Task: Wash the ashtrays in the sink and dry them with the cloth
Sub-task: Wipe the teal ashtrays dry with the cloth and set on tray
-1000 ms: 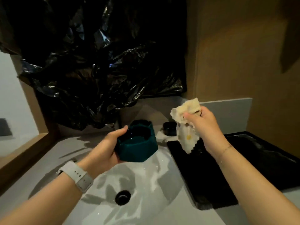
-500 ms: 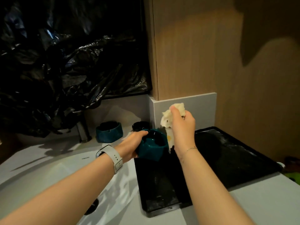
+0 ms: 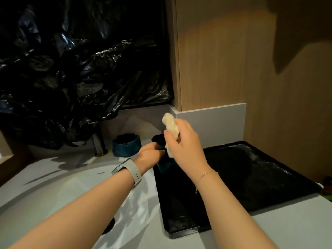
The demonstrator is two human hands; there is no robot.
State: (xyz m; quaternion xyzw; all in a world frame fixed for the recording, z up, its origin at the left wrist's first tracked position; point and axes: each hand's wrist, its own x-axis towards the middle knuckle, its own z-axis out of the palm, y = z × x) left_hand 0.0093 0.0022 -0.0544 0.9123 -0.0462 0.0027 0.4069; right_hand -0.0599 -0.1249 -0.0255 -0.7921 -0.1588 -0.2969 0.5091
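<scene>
My left hand (image 3: pixel 148 156) grips a teal ashtray (image 3: pixel 164 167) over the near left corner of the black tray (image 3: pixel 251 186); most of the ashtray is hidden behind my hands. My right hand (image 3: pixel 185 146) holds a cream cloth (image 3: pixel 170 126) bunched in its fingers and presses it against the ashtray. A second teal ashtray (image 3: pixel 126 144) stands on the counter by the tap. A dark ashtray (image 3: pixel 158 138) sits just behind my hands.
The white sink (image 3: pixel 62 194) with its drain (image 3: pixel 108 226) lies at lower left. A chrome tap (image 3: pixel 98 142) stands behind it. Black plastic sheeting (image 3: pixel 80 69) hangs over the back wall. Wooden panelling (image 3: pixel 233 60) rises on the right.
My left hand carried the teal ashtray from over the sink rightward to the tray's corner. My right hand brought the cloth down against it. The view swung to the right.
</scene>
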